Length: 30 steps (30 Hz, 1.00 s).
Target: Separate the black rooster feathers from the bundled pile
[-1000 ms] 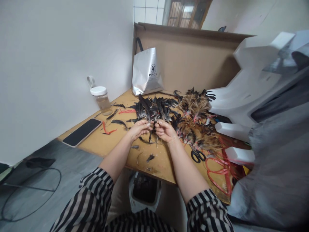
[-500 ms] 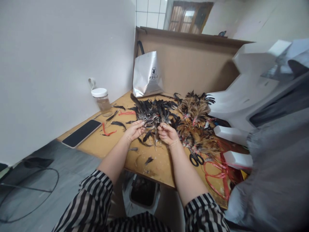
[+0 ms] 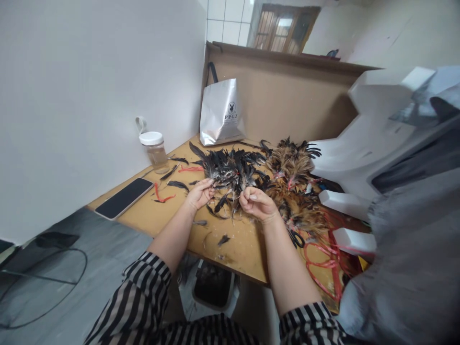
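Note:
A pile of black feathers (image 3: 230, 165) lies on the wooden table (image 3: 240, 249). At its front left edge my left hand (image 3: 201, 193) is closed in a pinch, with fingertips against the feathers; what it grips is too small to make out. My right hand (image 3: 258, 203) is also closed, thumb against curled fingers, at the pile's front right, and anything in it is hidden. Brown feather bundles (image 3: 300, 208) tied with pink strips lie right of my right hand. Black scissors (image 3: 296, 238) are partly covered by my right forearm.
A phone (image 3: 124, 198) and a lidded jar (image 3: 155, 152) stand or lie at the left. Behind is a silver bag (image 3: 221, 112). Red ribbon (image 3: 323, 263) and white foam (image 3: 354, 239) are at the right; a bin (image 3: 213, 285) sits below the table edge.
My right hand has moved right and slightly down, away from my left hand, and its forearm now covers part of the scissors. The view has shifted slightly.

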Each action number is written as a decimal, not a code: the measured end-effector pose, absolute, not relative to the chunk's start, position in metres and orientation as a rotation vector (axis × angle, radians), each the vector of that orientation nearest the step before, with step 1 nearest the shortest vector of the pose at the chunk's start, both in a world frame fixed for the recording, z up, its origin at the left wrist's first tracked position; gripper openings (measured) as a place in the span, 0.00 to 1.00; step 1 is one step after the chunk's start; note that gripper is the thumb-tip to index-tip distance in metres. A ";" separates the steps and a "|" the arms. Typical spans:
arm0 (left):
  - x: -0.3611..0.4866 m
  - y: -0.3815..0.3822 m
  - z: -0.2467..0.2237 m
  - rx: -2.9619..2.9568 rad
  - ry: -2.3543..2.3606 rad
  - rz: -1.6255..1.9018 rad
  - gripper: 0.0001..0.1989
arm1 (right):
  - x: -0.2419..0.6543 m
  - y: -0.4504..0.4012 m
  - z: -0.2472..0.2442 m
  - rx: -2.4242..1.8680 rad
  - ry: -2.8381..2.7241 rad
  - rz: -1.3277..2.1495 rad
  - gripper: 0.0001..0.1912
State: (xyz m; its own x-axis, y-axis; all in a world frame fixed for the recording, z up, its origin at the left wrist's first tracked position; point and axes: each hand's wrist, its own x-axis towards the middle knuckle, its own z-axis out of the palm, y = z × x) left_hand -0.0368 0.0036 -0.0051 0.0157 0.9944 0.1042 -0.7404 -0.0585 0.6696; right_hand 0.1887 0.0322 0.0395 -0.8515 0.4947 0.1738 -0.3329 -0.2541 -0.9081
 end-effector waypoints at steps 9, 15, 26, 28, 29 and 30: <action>-0.033 0.004 -0.004 0.679 0.528 1.492 0.05 | 0.212 -0.040 0.074 -0.457 -2.540 1.832 0.11; -0.029 0.002 -0.002 0.765 0.607 1.466 0.07 | 0.196 -0.067 0.073 -0.318 -2.832 1.229 0.06; -0.024 0.000 -0.003 0.916 0.785 1.357 0.10 | 0.173 0.005 0.089 -1.062 -2.357 0.237 0.09; -0.024 -0.001 -0.002 0.922 0.793 1.362 0.10 | 0.162 0.014 0.082 -1.151 -2.438 0.187 0.07; -0.024 -0.001 -0.002 0.921 0.794 1.369 0.10 | 0.157 0.017 0.077 -1.176 -2.462 0.184 0.07; -0.024 -0.001 -0.001 0.919 0.794 1.373 0.10 | 0.153 0.020 0.073 -1.193 -2.469 0.189 0.06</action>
